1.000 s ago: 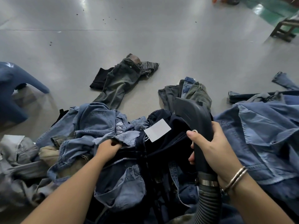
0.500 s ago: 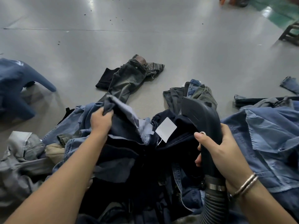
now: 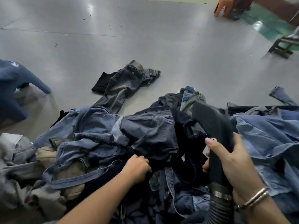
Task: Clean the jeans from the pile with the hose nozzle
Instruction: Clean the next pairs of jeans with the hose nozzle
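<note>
Grey shiny floor point(image 3: 161, 42) with a heap of jeans point(image 3: 100, 143) along its near edge.

The left hand point(image 3: 137, 167) has its fingers curled into a dark blue pair of jeans point(image 3: 150, 135) on top of the heap, gripping the cloth. The right hand point(image 3: 229, 160) has its fingers clamped round the black hose nozzle point(image 3: 212, 125), whose wide mouth rests beside that dark pair. One grey pair point(image 3: 123, 84) lies alone farther out on the floor.
</note>
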